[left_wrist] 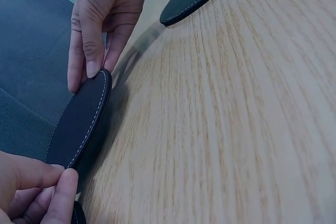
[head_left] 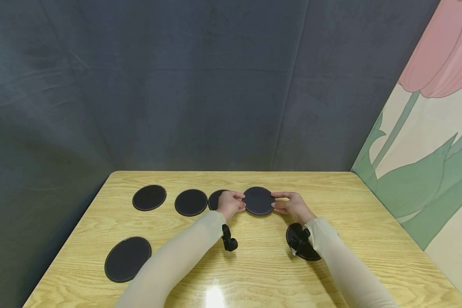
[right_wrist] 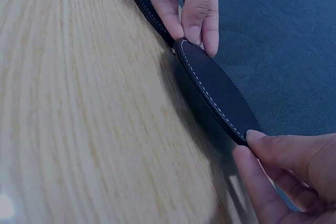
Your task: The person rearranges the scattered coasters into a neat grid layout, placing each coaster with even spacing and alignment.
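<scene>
Between my two hands is a round black coaster (head_left: 259, 200) with pale stitching round its rim. My left hand (head_left: 231, 204) pinches its left edge between thumb and fingers. On the opposite edge, my right hand (head_left: 292, 206) grips it the same way. Both wrist views show a shadowed gap beneath the coaster (right_wrist: 218, 90), so it is lifted a little off the wooden table (left_wrist: 210, 129). A second coaster (head_left: 215, 199) lies just left, partly hidden behind my left hand. Another coaster (head_left: 306, 252) lies under my right wrist, partly covered by the wrist camera.
Further left along the back lie two more black coasters, one coaster (head_left: 191, 202) beside the partly hidden one and another coaster (head_left: 149, 197) apart. A coaster (head_left: 128, 259) sits at the front left, near my left sleeve. A dark curtain (head_left: 200, 94) hangs behind the table's back edge.
</scene>
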Motion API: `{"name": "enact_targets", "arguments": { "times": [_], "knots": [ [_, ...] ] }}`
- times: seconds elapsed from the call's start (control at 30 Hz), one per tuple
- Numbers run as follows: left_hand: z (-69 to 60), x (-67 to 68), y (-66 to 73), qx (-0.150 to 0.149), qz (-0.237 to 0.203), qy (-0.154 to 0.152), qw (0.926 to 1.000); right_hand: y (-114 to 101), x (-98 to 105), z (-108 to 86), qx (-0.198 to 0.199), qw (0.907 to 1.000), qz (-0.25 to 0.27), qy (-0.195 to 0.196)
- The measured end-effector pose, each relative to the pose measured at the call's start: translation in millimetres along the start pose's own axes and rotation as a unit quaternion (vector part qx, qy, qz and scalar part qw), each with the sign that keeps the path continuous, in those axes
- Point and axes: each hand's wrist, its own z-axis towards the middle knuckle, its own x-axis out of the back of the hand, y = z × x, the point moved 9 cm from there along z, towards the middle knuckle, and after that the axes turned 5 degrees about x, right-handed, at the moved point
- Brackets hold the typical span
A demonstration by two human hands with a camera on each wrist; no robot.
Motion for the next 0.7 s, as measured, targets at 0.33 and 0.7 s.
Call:
{"name": "enact_targets", "arguments": {
  "times": [0.33,0.7],
  "knots": [
    [1.1,-0.9,-0.9,0.002,0.023,0.003,0.9997,2.3,-0.5,1.3,0.0,1.0,0.007,-0.003],
    [0.6,-2.7,-0.5,0.005,0.034,-0.002,0.9994,4.8,-0.9,2.9,-0.005,0.9998,0.017,-0.006]
  ]
}}
